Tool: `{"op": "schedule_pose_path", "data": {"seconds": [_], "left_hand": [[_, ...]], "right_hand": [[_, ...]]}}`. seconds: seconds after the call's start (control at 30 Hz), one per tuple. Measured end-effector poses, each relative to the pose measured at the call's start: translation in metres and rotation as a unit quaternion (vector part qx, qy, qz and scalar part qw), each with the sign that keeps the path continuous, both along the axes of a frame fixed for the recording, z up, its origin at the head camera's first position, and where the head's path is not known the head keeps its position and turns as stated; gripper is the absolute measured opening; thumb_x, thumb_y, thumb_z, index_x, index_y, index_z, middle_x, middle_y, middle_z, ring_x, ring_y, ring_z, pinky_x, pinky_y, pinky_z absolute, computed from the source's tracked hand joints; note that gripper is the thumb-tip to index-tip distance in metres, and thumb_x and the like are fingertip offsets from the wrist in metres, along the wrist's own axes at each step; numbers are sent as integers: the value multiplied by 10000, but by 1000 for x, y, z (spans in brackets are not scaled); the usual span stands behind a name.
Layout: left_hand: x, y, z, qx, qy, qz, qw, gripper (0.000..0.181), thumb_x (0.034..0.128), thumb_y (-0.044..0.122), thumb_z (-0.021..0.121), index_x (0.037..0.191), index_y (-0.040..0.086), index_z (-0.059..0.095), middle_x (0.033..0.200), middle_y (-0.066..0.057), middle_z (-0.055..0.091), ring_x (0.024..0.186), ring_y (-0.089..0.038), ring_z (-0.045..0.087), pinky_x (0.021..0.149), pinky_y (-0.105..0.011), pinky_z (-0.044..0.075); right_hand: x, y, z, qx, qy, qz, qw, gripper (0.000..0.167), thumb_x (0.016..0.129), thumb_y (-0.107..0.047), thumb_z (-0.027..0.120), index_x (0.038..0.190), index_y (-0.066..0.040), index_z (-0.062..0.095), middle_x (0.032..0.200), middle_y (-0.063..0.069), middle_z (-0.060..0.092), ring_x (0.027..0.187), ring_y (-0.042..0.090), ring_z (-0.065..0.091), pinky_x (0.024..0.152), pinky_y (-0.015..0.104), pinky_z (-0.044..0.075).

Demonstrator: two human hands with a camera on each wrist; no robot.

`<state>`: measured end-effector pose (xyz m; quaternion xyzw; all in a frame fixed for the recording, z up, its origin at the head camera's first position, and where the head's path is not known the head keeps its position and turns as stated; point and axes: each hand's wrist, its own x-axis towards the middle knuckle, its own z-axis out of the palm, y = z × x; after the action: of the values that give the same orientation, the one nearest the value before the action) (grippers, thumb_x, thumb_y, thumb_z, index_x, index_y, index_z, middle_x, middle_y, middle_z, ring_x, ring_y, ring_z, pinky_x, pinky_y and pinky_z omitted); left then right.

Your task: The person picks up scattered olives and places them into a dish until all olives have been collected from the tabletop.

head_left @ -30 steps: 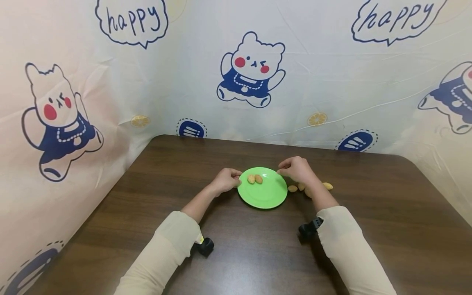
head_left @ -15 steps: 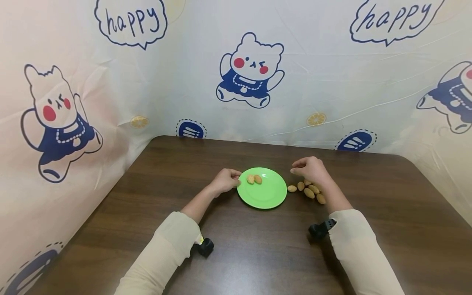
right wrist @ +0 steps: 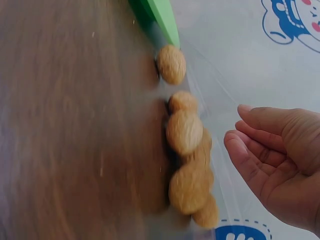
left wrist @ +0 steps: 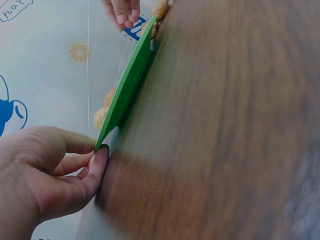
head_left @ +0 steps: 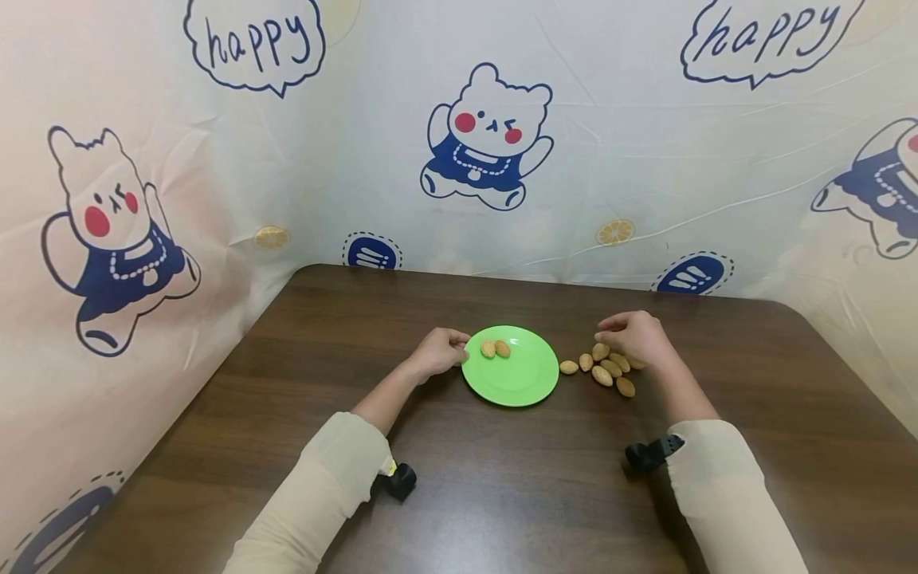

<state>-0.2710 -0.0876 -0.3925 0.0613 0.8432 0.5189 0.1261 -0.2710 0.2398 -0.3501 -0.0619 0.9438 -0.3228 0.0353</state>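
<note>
1. The table [head_left: 445,510] has dark brown wood grain with a soft shine; behind it hangs a pale cloth [head_left: 373,159], printed with bears in blue clothes.
2. The round plate [head_left: 511,384] is bright green and smooth; it rests on the table and carries two brown nuts [head_left: 488,349]. A loose group of nuts [head_left: 602,375], oval and rough, lies just beside its right edge.
3. The left hand [head_left: 435,353] pinches the plate's rim.
4. The right hand [head_left: 641,336] is above the group, thumb and fingertips slightly apart.

Behind the brown table [head_left: 459,510] is a pale cloth [head_left: 387,143]. Just above the table's back edge are yellow fruit slices [head_left: 615,232] and blue ovals [head_left: 372,250]. Higher above the table, a bear [head_left: 479,159] winks under "happy" bubbles [head_left: 254,46]
</note>
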Motion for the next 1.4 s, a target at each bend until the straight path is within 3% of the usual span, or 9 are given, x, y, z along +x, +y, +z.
{"op": "schedule_pose_path", "data": {"seconds": [0.37,0.57,0.8,1.0,1.23,1.4], "left_hand": [[0,-1,-1,10,-80,12,10000,397,882,-15,561,1269,-81,507,1074,-153,572,984,-218,541,739,-262,508],[-1,0,-2,-2,-38,4,10000,393,882,-20,558,1267,-82,510,1070,-154,575,976,-215,545,737,-263,508],[-2,0,-2,-4,-25,-47,10000,394,884,-18,556,1269,-84,506,1065,-151,574,963,-206,545,728,-258,506],[-1,-2,-2,45,-39,-46,10000,395,883,-17,555,1270,-82,505,1063,-150,572,953,-206,543,724,-264,502],[-2,-1,-2,-49,-21,-36,10000,389,884,-9,558,1265,-73,516,1048,-139,574,930,-193,536,681,-239,487],[-3,-1,-3,-50,-7,-41,10000,387,883,-12,556,1262,-76,518,1046,-139,575,931,-196,537,685,-242,490]], "right_hand": [[5,26,-4,256,-230,-138,9993,353,890,-225,621,1129,34,625,1093,223,607,970,342,548,774,450,459],[6,38,-8,495,-4,-84,9987,320,877,-205,630,1074,46,649,1007,198,643,847,274,575,688,383,474],[9,49,-11,585,78,-136,9982,323,855,-211,647,1053,44,659,1009,204,643,898,317,558,721,420,457],[9,52,-15,632,-170,-128,9978,304,844,-223,646,1022,22,678,1036,212,627,927,330,536,745,433,446],[7,52,-16,581,-431,-133,9973,308,842,-229,650,1009,27,685,866,99,661,811,242,552,678,359,454],[7,51,-16,524,-499,-142,9973,298,841,-216,652,1003,33,680,839,90,656,785,224,559,667,351,458]]}}
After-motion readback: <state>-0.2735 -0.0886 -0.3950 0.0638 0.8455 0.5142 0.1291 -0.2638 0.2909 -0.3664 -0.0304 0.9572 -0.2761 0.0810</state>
